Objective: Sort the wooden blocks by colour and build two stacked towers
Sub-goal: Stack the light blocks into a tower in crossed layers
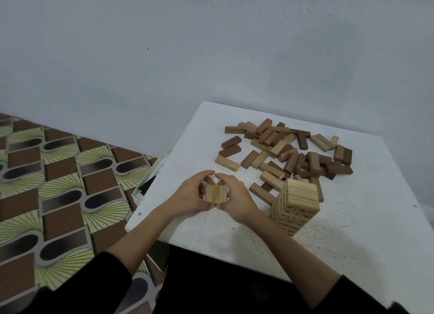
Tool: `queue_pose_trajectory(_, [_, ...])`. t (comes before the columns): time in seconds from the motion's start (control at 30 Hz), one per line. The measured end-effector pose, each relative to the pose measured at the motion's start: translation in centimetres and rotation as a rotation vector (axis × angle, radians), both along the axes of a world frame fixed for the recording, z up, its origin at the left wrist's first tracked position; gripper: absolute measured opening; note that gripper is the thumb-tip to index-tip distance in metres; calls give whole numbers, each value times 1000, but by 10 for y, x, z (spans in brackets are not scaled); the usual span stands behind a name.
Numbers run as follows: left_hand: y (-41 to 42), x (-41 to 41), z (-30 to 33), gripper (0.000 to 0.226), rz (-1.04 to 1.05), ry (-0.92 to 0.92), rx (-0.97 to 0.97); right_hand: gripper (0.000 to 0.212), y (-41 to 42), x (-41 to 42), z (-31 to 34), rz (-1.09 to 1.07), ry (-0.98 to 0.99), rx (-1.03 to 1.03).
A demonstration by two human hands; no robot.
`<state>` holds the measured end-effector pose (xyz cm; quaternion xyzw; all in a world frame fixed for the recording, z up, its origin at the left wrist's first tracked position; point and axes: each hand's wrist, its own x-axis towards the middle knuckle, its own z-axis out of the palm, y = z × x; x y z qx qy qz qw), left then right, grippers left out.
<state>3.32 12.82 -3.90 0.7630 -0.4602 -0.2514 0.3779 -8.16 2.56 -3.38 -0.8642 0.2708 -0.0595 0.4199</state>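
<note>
Three light wooden blocks (216, 193) sit side by side as one group between my hands, near the table's left front. My left hand (190, 196) grips the group's left side and my right hand (234, 198) grips its right side, fingers curled over the top. A tall tower of light blocks (296, 203) stands just right of my right hand. Behind it lies a loose pile of dark and light blocks (288, 151). One light block (227, 163) lies alone at the pile's left edge, beside two dark ones (230, 145).
The white table (352, 238) stands against a pale wall. Its left edge is close to my left wrist. A white box (150, 184) sits below that edge on a patterned brown and green floor (58, 184).
</note>
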Motion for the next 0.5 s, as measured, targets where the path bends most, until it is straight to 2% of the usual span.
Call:
queue_pose_trajectory(0.1, [1, 1, 10, 76, 39, 25, -57, 68, 2, 3, 11, -3, -31, -84])
queue_pose_trajectory(0.2, [1, 5, 31, 77, 57, 32, -171, 62, 2, 6, 37, 25, -89, -251])
queue_pose_trajectory(0.3, [1, 6, 59, 81, 70, -13, -265, 67, -1, 8, 69, 13, -180, -380])
queue_pose_trajectory(0.5, [-11, -7, 107, 82, 22, 21, -400, 77, -13, -18, 131, 31, -281, -295])
